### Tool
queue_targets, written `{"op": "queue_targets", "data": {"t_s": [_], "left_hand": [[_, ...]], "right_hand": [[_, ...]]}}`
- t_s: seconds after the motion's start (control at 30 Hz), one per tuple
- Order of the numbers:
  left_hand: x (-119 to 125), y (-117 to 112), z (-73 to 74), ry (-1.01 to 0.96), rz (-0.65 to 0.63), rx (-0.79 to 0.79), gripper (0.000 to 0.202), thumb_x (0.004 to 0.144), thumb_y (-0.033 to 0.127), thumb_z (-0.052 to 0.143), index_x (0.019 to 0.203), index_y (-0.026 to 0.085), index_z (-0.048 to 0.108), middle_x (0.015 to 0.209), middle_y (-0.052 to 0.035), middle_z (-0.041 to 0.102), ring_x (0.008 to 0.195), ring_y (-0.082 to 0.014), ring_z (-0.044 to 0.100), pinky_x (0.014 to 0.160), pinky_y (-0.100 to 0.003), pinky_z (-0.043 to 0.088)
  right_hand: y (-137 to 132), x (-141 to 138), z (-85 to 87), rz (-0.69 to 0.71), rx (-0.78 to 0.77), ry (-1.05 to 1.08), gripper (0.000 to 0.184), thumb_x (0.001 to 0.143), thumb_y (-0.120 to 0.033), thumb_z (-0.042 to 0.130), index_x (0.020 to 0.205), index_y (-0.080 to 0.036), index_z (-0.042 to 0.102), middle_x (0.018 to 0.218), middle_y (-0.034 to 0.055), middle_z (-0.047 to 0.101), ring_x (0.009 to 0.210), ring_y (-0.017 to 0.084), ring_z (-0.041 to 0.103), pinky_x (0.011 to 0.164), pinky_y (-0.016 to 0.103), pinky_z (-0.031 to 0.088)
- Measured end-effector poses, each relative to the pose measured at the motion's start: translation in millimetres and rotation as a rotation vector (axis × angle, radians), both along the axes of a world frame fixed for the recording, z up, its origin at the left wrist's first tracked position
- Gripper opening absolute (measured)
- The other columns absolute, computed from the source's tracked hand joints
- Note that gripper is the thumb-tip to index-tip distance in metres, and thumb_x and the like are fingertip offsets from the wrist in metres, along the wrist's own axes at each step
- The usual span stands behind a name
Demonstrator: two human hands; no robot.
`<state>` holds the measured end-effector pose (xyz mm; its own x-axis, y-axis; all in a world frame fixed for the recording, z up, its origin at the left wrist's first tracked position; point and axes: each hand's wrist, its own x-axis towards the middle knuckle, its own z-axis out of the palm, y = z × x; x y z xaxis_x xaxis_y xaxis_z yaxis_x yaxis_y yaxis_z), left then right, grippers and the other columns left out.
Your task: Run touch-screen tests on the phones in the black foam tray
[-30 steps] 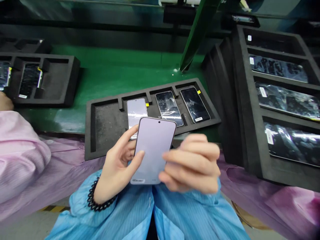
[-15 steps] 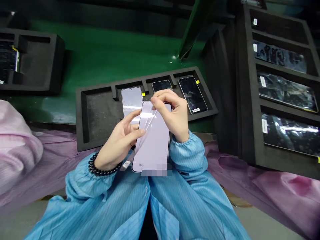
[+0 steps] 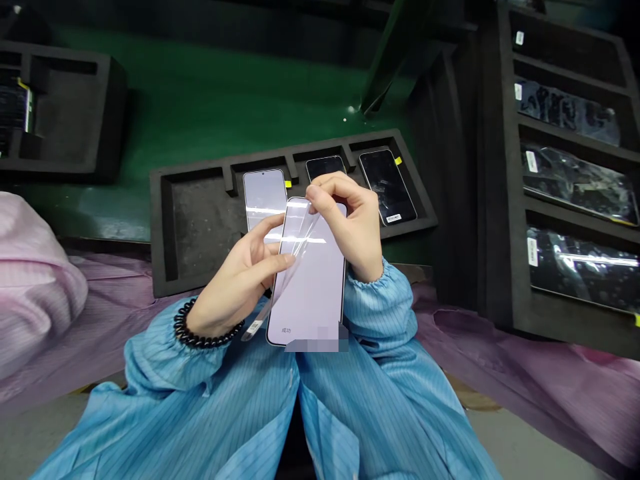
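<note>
A pale lilac phone (image 3: 315, 287) stands upright in front of me, gripped along its left edge by my left hand (image 3: 235, 283). At the phone's top edge my right hand (image 3: 353, 223) pinches a clear protective film (image 3: 295, 243). The film is partly lifted off the screen and hangs down its left side to a small white tab. Behind both hands lies a black foam tray (image 3: 200, 213) with three phones in its slots: a pale one (image 3: 263, 193), one mostly hidden by my right hand, and a dark one (image 3: 387, 183).
A tall black foam rack (image 3: 505, 200) with film-wrapped phones stands at the right. Another foam tray (image 3: 75, 127) sits at the far left on the green belt (image 3: 210, 100). A pink-sleeved arm (image 3: 35, 273) of another person is at the left. Purple cloth (image 3: 500, 360) covers the near edge.
My right hand went from the phone's lower right up to its top edge and pinched the film, which has been peeled partly away from the screen. The view dipped slightly.
</note>
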<state>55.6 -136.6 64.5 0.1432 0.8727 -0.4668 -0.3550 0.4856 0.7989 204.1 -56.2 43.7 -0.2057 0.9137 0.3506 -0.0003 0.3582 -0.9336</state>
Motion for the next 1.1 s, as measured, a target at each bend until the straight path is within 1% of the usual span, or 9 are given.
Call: {"op": "queue_targets", "data": {"t_s": [0.17, 0.5, 0.6, 0.73, 0.83, 0.9, 0.97, 1.03, 1.1], "left_hand": [[0.7, -0.8, -1.2, -0.014, -0.004, 0.032, 0.072, 0.074, 0.024, 0.080, 0.136, 0.016, 0.045, 0.079, -0.0014, 0.074, 0.064, -0.0158, 0.071, 0.058, -0.022, 0.055], [1.5, -0.8, -0.9, 0.046, -0.046, 0.138, 0.064, 0.079, 0.023, 0.076, 0.133, 0.016, 0.042, 0.080, 0.0006, 0.074, 0.064, -0.0160, 0.072, 0.057, -0.022, 0.054], [0.5, -1.4, -1.8, 0.048, -0.054, 0.169, 0.062, 0.082, 0.024, 0.075, 0.134, 0.017, 0.041, 0.083, -0.0001, 0.075, 0.069, -0.0183, 0.075, 0.057, -0.023, 0.054], [-0.8, -1.6, -10.0, -0.001, -0.067, 0.234, 0.062, 0.085, 0.023, 0.074, 0.136, 0.018, 0.039, 0.095, -0.0036, 0.077, 0.079, -0.0193, 0.076, 0.065, -0.025, 0.058], [-2.3, -2.8, -16.9, -0.035, -0.063, 0.275, 0.059, 0.087, 0.021, 0.072, 0.136, 0.019, 0.040, 0.099, -0.0043, 0.077, 0.077, -0.0175, 0.076, 0.064, -0.024, 0.059], [-6.5, -4.4, -18.2, -0.032, -0.026, 0.269, 0.057, 0.087, 0.018, 0.072, 0.136, 0.020, 0.043, 0.096, -0.0032, 0.078, 0.070, -0.0148, 0.074, 0.059, -0.022, 0.057], [-16.3, -5.8, -15.6, 0.003, 0.051, 0.255, 0.057, 0.084, 0.016, 0.073, 0.135, 0.019, 0.047, 0.094, -0.0024, 0.078, 0.065, -0.0126, 0.072, 0.055, -0.020, 0.056], [-33.7, -6.3, -10.2, 0.086, 0.160, 0.242, 0.059, 0.078, 0.015, 0.077, 0.132, 0.019, 0.054, 0.098, -0.0028, 0.078, 0.066, -0.0122, 0.072, 0.057, -0.019, 0.057], [-57.9, -5.5, -5.5, 0.210, 0.296, 0.250, 0.059, 0.072, 0.015, 0.080, 0.127, 0.018, 0.060, 0.103, -0.0039, 0.078, 0.071, -0.0135, 0.073, 0.061, -0.021, 0.061]], "right_hand": [[1.5, 0.2, -1.9, 0.001, 0.004, -0.008, 0.031, 0.092, -0.030, 0.068, 0.063, -0.021, 0.061, 0.077, -0.0029, 0.064, 0.078, 0.011, 0.062, 0.077, 0.030, 0.052], [1.2, 1.1, -0.8, 0.012, 0.082, -0.045, 0.040, 0.096, -0.043, 0.063, 0.064, -0.020, 0.058, 0.080, -0.0006, 0.061, 0.083, 0.014, 0.063, 0.083, 0.036, 0.054], [1.0, 1.4, 0.3, 0.015, 0.107, -0.053, 0.041, 0.097, -0.046, 0.062, 0.065, -0.020, 0.057, 0.080, -0.0006, 0.060, 0.085, 0.015, 0.064, 0.086, 0.037, 0.054], [1.2, 1.3, 0.2, 0.008, 0.128, -0.099, 0.043, 0.098, -0.049, 0.060, 0.065, -0.022, 0.055, 0.081, 0.0002, 0.059, 0.085, 0.016, 0.063, 0.087, 0.039, 0.056], [0.9, 1.7, 1.3, 0.006, 0.140, -0.145, 0.040, 0.097, -0.048, 0.061, 0.066, -0.025, 0.053, 0.084, 0.0020, 0.062, 0.086, 0.017, 0.062, 0.089, 0.040, 0.057], [0.8, 3.4, 2.4, -0.013, 0.147, -0.169, 0.036, 0.098, -0.049, 0.058, 0.070, -0.026, 0.053, 0.093, 0.0039, 0.065, 0.090, 0.018, 0.062, 0.091, 0.040, 0.057], [1.1, 7.3, 1.5, -0.067, 0.158, -0.140, 0.034, 0.101, -0.051, 0.049, 0.076, -0.028, 0.051, 0.102, 0.0043, 0.064, 0.095, 0.019, 0.062, 0.092, 0.040, 0.056], [1.7, 13.9, -3.2, -0.124, 0.164, -0.053, 0.032, 0.103, -0.051, 0.042, 0.081, -0.028, 0.050, 0.103, 0.0036, 0.063, 0.096, 0.020, 0.063, 0.091, 0.040, 0.056], [2.0, 23.1, -12.6, -0.152, 0.146, 0.033, 0.027, 0.102, -0.047, 0.045, 0.084, -0.027, 0.051, 0.097, 0.0027, 0.063, 0.093, 0.020, 0.064, 0.088, 0.039, 0.056]]}}
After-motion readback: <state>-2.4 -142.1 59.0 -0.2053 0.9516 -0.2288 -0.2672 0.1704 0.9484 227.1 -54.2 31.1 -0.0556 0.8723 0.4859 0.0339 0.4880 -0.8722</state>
